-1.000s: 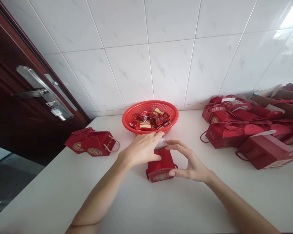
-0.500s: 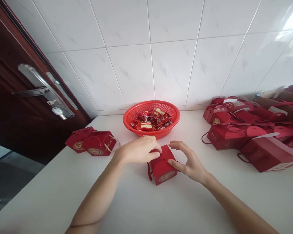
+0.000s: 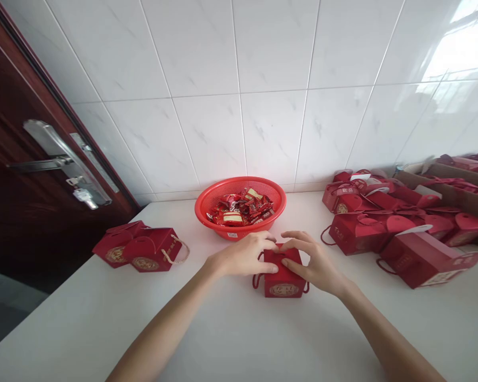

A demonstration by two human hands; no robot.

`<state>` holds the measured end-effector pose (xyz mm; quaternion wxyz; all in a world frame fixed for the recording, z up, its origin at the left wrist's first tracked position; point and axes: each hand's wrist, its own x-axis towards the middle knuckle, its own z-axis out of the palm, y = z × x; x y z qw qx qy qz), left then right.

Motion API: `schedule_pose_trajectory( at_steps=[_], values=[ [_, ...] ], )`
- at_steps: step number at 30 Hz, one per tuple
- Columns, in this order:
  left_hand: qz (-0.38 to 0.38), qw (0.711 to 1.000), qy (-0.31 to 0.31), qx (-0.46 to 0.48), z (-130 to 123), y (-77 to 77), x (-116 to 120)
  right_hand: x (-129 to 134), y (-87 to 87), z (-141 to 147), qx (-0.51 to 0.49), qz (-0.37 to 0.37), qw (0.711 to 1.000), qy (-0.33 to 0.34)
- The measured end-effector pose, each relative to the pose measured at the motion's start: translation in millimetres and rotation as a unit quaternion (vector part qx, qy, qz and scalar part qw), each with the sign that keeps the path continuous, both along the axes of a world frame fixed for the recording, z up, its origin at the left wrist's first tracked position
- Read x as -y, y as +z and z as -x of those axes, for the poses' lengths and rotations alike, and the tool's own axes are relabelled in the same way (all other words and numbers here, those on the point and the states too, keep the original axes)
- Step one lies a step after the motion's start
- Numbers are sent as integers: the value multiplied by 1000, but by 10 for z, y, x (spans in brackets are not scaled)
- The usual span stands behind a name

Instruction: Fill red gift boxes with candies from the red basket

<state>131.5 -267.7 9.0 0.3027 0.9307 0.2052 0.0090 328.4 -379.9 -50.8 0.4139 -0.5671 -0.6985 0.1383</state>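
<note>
A small red candy box (image 3: 283, 289) with a gold round emblem on its front stands upright on the white table, a cord loop at each side. My left hand (image 3: 249, 254) has its thumb and curled fingers on the left of the lid. From the right, my right hand (image 3: 314, 262) pinches at the top flaps, thumb on the near side and fingers on the far side. The fingertips of both hands nearly meet over the lid, partly hiding it. Behind the box sits a red plastic basket (image 3: 279, 209) holding wrapped candies (image 3: 242, 209).
Two red boxes with cord handles (image 3: 151, 252) stand at the table's left. Many red boxes (image 3: 358, 231) crowd the right side, beside a cardboard carton (image 3: 458, 193). A tiled wall (image 3: 271, 127) rises behind; a dark wooden door (image 3: 16, 175) with keys is at left.
The box has turned so its front faces me squarely. My right hand has closed in over the lid, and its fingers now meet the flaps near my left hand. The view has shifted slightly.
</note>
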Motion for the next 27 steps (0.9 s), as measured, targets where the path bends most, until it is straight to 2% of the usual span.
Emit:
schedule_pose_trajectory(
  at_steps=[4, 7, 13, 16, 19, 24, 27],
  values=[
    [27, 999, 14, 43, 46, -164, -29, -24, 77, -46, 13, 34, 999, 8],
    [42, 997, 25, 55, 81, -217, -17, -42, 120, -27, 36, 50, 998, 21],
    [42, 998, 5, 48, 89, -176, 2, -124, 328, -4, 128, 98, 987, 20],
    [37, 997, -12, 61, 94, -168, 14, -191, 470, 37, 229, 114, 966, 43],
    [35, 998, -12, 57, 107, -175, 13, -254, 552, 95, 288, 117, 949, 55],
    [37, 997, -17, 67, 121, -176, -37, -340, 593, 70, 283, 102, 950, 89],
    [60, 993, 5, 104, 120, -170, -59, -389, 642, -17, 253, 81, 958, 112]
  ],
)
